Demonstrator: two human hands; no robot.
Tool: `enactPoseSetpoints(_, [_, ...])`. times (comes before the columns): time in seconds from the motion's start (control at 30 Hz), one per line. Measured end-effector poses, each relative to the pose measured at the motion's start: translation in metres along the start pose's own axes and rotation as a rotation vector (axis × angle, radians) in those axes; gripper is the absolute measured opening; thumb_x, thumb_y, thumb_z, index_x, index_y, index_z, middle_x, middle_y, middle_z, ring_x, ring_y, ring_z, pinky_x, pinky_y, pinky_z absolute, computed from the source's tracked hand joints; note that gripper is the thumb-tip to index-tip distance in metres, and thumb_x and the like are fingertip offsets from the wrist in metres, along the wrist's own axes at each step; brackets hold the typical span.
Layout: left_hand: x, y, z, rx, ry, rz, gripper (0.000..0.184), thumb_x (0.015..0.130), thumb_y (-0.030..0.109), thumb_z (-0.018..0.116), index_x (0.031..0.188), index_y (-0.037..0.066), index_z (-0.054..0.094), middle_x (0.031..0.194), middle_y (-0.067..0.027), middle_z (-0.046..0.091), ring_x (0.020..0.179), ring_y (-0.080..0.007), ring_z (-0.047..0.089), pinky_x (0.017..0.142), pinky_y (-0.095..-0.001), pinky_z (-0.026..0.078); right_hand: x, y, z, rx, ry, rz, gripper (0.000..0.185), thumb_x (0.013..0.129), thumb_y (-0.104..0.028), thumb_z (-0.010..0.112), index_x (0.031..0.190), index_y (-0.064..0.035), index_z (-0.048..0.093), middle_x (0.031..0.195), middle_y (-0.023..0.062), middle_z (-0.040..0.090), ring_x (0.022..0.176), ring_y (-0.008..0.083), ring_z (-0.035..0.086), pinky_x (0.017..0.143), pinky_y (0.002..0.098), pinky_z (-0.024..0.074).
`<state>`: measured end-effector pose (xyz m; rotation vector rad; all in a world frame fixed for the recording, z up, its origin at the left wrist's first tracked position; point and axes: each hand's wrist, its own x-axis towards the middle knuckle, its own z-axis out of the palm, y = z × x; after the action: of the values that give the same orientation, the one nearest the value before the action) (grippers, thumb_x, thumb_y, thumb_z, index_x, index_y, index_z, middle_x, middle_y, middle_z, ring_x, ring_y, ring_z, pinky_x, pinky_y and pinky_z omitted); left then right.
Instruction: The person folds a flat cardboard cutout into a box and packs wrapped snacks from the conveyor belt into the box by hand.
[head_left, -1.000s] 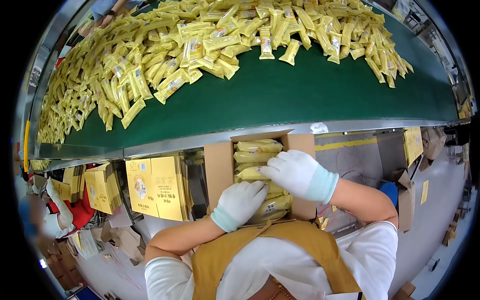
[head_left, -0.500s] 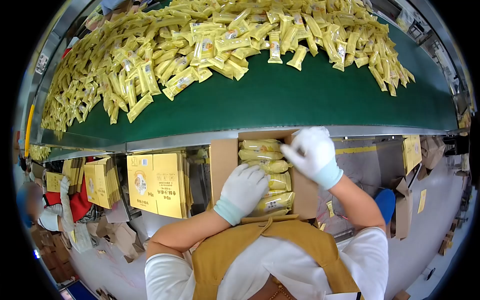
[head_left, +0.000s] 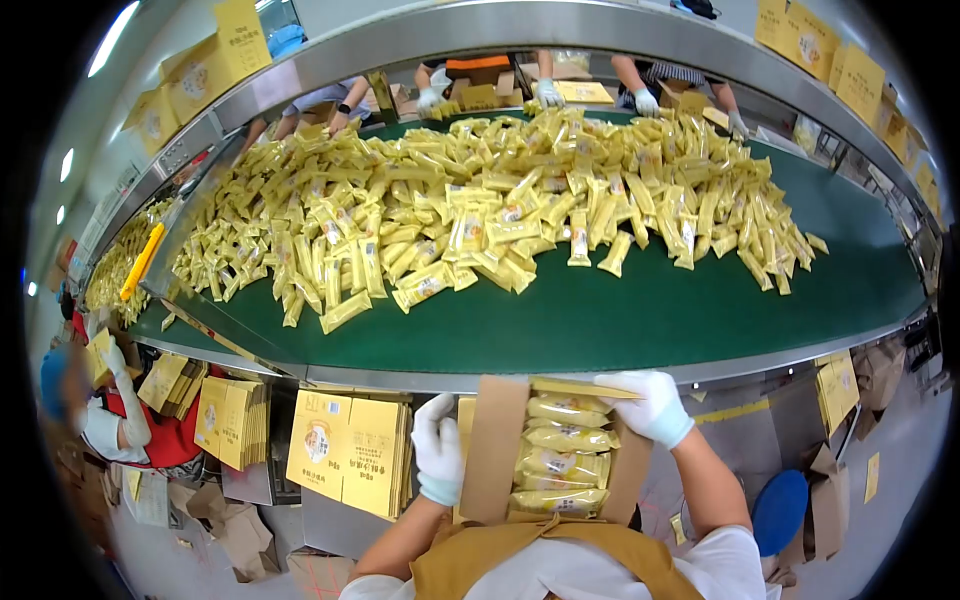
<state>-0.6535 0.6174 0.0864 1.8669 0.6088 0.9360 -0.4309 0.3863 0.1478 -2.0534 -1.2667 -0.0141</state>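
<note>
In front of me an open cardboard carton (head_left: pixel 628 470) holds a row of yellow-wrapped snack packs (head_left: pixel 563 465). Its left flap (head_left: pixel 492 450) stands folded outward. My right hand (head_left: pixel 652 408), in a white glove, grips the right end of the carton's far flap (head_left: pixel 575 387), which is tipped inward over the back of the row. Just left of the left flap is my gloved left hand (head_left: pixel 437 450), fingers pointing up and loosely apart, with nothing visible in it. It sits close beside a stack of flat yellow cartons (head_left: pixel 345 450).
A green conveyor belt (head_left: pixel 450 335) carries a large heap of yellow packs (head_left: pixel 480 215). Gloved hands of co-workers (head_left: pixel 548 93) reach in from its far side. A person in a blue cap (head_left: pixel 110 415) works at the left. A blue stool (head_left: pixel 780 510) stands at the right.
My left hand has left the packs and moved outside the carton to the left. My right hand now holds the far flap, which is folding inward. The view has tilted up.
</note>
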Motion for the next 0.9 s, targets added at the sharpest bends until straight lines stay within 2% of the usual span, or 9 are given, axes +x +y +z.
enactPoseSetpoints(0.13, [-0.01,-0.044,-0.014,-0.112,-0.229,-0.395,0.03,0.104,0.022,0.048,0.115,-0.001,0.064,0.1,-0.0116,0.07,0.091,-0.0191,0.066,0.08,-0.0352,0.054,0.003,0.018,-0.017,0.038,0.155,0.522,0.024,0.086,-0.027,0.073,0.097,-0.006,0.077,0.089,0.0198,0.072,0.081,0.0374,0.07,0.071,0.0391,0.0565])
enactPoseSetpoints(0.2, [-0.033,-0.1,-0.007,0.103,-0.637,-0.378,0.045,0.097,0.014,0.06,0.14,0.002,0.05,0.124,-0.0173,0.065,0.095,-0.0236,0.068,0.079,-0.0352,0.057,-0.003,0.069,-0.003,-0.187,0.068,0.683,0.032,0.088,-0.035,0.07,0.096,-0.0041,0.075,0.088,0.0232,0.071,0.083,0.0418,0.068,0.072,0.0433,0.056])
enactPoseSetpoints(0.37, [-0.034,-0.024,0.05,-0.411,-0.76,-0.577,0.117,0.086,-0.001,0.072,0.157,0.017,-0.019,0.151,-0.019,0.038,0.119,-0.0275,0.06,0.102,-0.0401,0.052,0.012,0.068,-0.008,-0.086,-0.045,0.45,0.039,0.092,-0.037,0.064,0.092,0.001,0.072,0.084,0.0275,0.068,0.084,0.044,0.066,0.072,0.0475,0.0553])
enactPoseSetpoints(0.43, [-0.034,-0.027,0.071,-0.518,-0.565,-0.375,0.119,0.086,0.001,0.074,0.156,0.016,-0.022,0.151,-0.0185,0.036,0.127,-0.0278,0.053,0.107,-0.0416,0.048,0.015,0.062,-0.003,-0.102,-0.043,0.429,0.041,0.093,-0.037,0.062,0.085,0.0025,0.071,0.078,0.0286,0.066,0.079,0.0452,0.066,0.07,0.0491,0.0547])
enactPoseSetpoints(0.53, [-0.004,-0.031,0.079,-0.535,-0.44,-0.181,0.115,0.087,0.003,0.074,0.156,0.011,-0.017,0.148,-0.0178,0.039,0.129,-0.0267,0.05,0.106,-0.0422,0.048,0.03,0.041,-0.012,-0.129,0.048,0.33,0.051,0.095,-0.033,0.062,0.064,0.0074,0.062,0.065,0.0294,0.059,0.062,0.0478,0.059,0.056,0.0499,0.0477])
enactPoseSetpoints(0.63, [0.058,-0.031,0.057,-0.347,-0.407,-0.048,0.106,0.084,0.017,0.078,0.155,0.003,0.001,0.137,-0.0186,0.05,0.12,-0.0259,0.056,0.098,-0.0414,0.051,0.07,-0.02,-0.055,0.151,0.212,0.357,0.041,0.094,-0.024,0.066,0.068,0.0075,0.06,0.054,0.019,0.054,0.047,0.0164,0.05,0.049,0.038,0.0396])
enactPoseSetpoints(0.7, [0.122,-0.021,0.04,-0.151,-0.351,0.082,0.104,0.081,0.029,0.081,0.154,-0.002,0.015,0.128,-0.0196,0.058,0.112,-0.0257,0.062,0.092,-0.0408,0.053,0.102,-0.01,-0.078,0.302,0.347,0.122,0.034,0.098,-0.023,0.059,0.078,0.0049,0.062,0.06,0.001,0.053,0.06,0.0068,0.042,0.05,0.0318,0.0351])
enactPoseSetpoints(0.83, [0.296,0.064,0.023,-0.345,-0.102,0.275,0.079,0.09,0.041,0.068,0.148,0.001,0.031,0.128,-0.0157,0.059,0.113,-0.0238,0.058,0.098,-0.0376,0.047,0.222,-0.051,-0.124,0.46,0.385,-0.326,0.05,0.105,-0.022,0.04,0.146,0.0071,0.044,0.144,0.0141,0.052,0.133,0.0249,0.049,0.113,0.0378,0.0361])
enactPoseSetpoints(0.9, [0.384,0.116,0.021,-0.445,-0.008,0.404,0.07,0.095,0.046,0.061,0.145,0.003,0.039,0.127,-0.0138,0.06,0.114,-0.0229,0.057,0.101,-0.0361,0.044,0.293,-0.049,-0.138,0.31,0.55,-0.501,0.044,0.105,-0.02,0.047,0.142,0.004,0.047,0.136,0.0128,0.057,0.123,0.0201,0.053,0.106,0.0348,0.041])
